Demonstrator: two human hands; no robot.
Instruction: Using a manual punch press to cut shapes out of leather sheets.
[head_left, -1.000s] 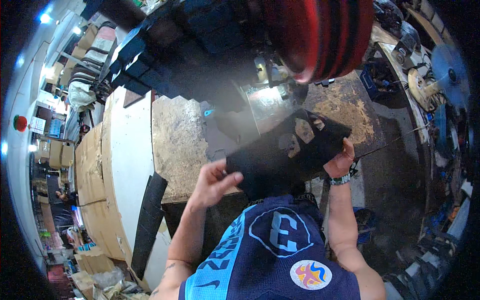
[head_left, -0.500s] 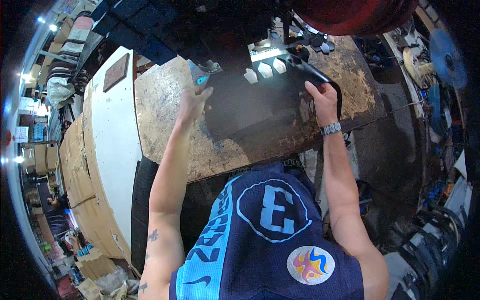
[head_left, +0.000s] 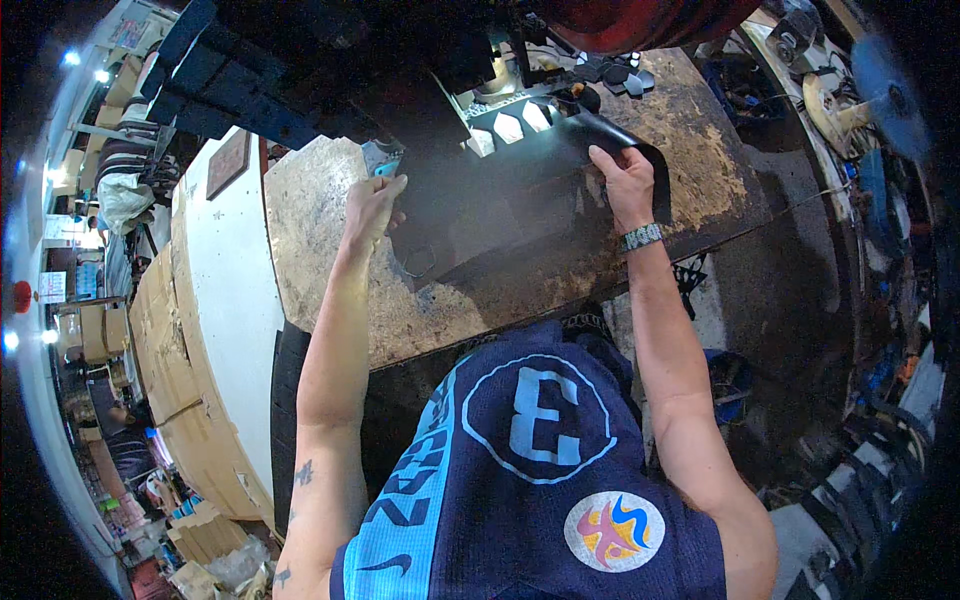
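**Lettering and a numeral on a dark blue jersey**

Printed large on the dark blue jersey point(head_left: 480, 510): a single light blue numeral point(head_left: 553, 415), set inside a thin, uneven light blue ring point(head_left: 465, 410). Running lengthwise along the light blue side panel point(head_left: 372, 538): dark block lettering point(head_left: 405, 500), partly distorted by the bend of the cloth. On the same panel, nearer the lower edge of the view: a small dark curved mark point(head_left: 388, 566). Off to the right: a round white patch point(head_left: 615, 532) with a pink, yellow and blue emblem. Far left: a pale sheet point(head_left: 52, 287), too small to read.
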